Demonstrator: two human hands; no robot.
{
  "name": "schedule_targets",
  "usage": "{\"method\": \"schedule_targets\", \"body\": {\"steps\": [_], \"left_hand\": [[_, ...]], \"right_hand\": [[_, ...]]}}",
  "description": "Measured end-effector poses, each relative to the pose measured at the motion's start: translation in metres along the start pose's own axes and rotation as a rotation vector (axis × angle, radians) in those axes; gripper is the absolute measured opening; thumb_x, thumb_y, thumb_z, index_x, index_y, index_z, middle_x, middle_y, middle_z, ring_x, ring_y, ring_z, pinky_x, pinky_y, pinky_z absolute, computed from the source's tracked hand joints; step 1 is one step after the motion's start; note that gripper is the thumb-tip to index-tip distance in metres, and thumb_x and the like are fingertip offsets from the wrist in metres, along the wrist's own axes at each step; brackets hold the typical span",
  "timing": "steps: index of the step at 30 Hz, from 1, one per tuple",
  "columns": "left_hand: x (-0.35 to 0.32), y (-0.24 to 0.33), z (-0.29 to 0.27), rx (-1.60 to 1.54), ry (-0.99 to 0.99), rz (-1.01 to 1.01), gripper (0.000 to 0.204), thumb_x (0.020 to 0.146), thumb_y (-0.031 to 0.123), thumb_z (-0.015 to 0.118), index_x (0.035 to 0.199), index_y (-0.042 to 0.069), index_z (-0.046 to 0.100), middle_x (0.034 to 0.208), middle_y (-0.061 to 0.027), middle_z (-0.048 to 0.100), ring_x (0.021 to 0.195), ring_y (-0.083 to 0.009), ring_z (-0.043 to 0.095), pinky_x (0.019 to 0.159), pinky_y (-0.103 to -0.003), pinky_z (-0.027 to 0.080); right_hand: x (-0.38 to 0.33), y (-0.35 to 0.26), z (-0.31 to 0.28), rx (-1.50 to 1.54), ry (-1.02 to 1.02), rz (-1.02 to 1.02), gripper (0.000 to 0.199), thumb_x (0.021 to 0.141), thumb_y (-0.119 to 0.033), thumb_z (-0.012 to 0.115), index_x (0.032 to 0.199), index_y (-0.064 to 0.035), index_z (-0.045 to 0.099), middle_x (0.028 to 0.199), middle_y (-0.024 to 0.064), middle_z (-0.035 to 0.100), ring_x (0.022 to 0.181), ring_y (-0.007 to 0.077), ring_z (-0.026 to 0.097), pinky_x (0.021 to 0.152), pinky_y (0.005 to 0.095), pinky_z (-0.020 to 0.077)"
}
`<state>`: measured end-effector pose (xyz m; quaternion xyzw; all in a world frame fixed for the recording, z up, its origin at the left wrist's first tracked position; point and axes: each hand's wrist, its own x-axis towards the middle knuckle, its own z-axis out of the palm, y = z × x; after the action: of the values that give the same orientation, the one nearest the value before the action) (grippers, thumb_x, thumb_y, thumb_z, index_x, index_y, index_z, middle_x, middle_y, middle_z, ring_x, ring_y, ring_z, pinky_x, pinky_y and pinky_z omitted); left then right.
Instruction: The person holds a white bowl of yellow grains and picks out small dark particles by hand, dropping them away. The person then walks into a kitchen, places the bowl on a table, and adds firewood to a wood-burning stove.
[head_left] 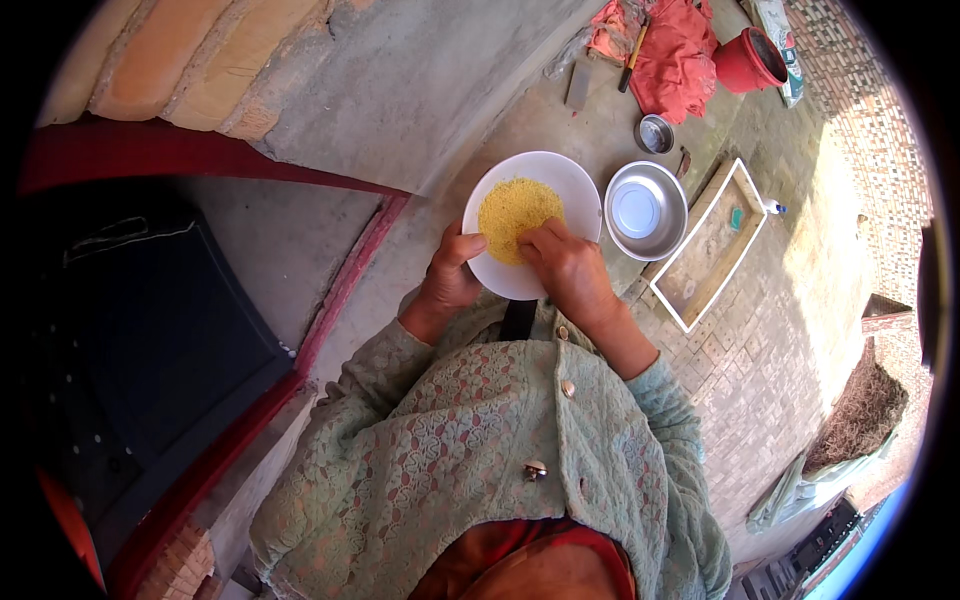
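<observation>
A white bowl (573, 182) is held in front of my body, with a layer of fine yellow grains (512, 207) in it. My left hand (452, 272) grips the bowl's left side, its thumb over the rim and the other fingers hidden underneath. Inside the bowl, the bent fingers of my right hand (568, 268) are pressed together at the near right part of the grains. What those fingertips pinch, if anything, is hidden. Just right of the bowl, a wide steel basin (675, 205) stands on the ground, apart from both hands.
Beyond the basin are a small metal bowl (655, 134), a red bucket (742, 62) and red cloth or plastic (672, 70). A white-edged rectangular trough (712, 262) lies to the right. On the left, a red door frame (345, 275) borders a dark hanging curtain (160, 350).
</observation>
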<state>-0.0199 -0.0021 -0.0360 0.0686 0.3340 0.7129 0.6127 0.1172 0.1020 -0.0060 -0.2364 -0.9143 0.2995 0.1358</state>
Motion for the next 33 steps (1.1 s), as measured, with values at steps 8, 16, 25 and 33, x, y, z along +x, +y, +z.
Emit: {"method": "schedule_targets", "body": {"steps": [8,16,25,33], "left_hand": [[0.000,0.004,0.003,0.002,0.010,0.018,0.062,0.076,0.029,0.052,0.127,-0.005,0.043,0.119,-0.0146,0.054,0.109,-0.0227,0.054,0.093,-0.034,0.042],[-0.001,0.002,0.003,0.020,-0.005,0.005,0.060,0.076,0.029,0.053,0.125,-0.005,0.044,0.117,-0.0134,0.056,0.106,-0.0211,0.054,0.092,-0.034,0.042],[-0.002,-0.001,0.001,-0.010,0.011,-0.002,0.059,0.076,0.028,0.053,0.125,-0.004,0.045,0.117,-0.0131,0.056,0.107,-0.0211,0.054,0.092,-0.034,0.042],[0.000,0.007,-0.002,-0.044,0.030,0.059,0.063,0.075,0.029,0.053,0.128,-0.004,0.042,0.121,-0.0147,0.054,0.112,-0.0235,0.053,0.096,-0.035,0.040]], "right_hand": [[0.003,0.000,-0.012,0.256,0.170,0.095,0.007,0.078,-0.003,0.060,0.083,-0.0048,0.056,0.077,0.0090,0.055,0.069,0.0286,0.059,0.059,0.0359,0.0496],[0.002,-0.002,-0.009,-0.057,-0.009,-0.047,0.010,0.076,-0.009,0.062,0.084,-0.0058,0.056,0.078,0.0079,0.054,0.066,0.0262,0.061,0.056,0.0369,0.0514],[-0.001,0.004,-0.005,0.086,0.061,-0.033,0.008,0.077,-0.005,0.061,0.084,-0.0047,0.058,0.079,0.0089,0.056,0.063,0.0279,0.060,0.056,0.0371,0.0507],[-0.010,0.009,-0.020,0.673,0.346,0.329,0.006,0.086,-0.007,0.061,0.090,-0.0023,0.059,0.077,0.0021,0.059,0.054,0.0086,0.050,0.051,0.0223,0.0431]]}}
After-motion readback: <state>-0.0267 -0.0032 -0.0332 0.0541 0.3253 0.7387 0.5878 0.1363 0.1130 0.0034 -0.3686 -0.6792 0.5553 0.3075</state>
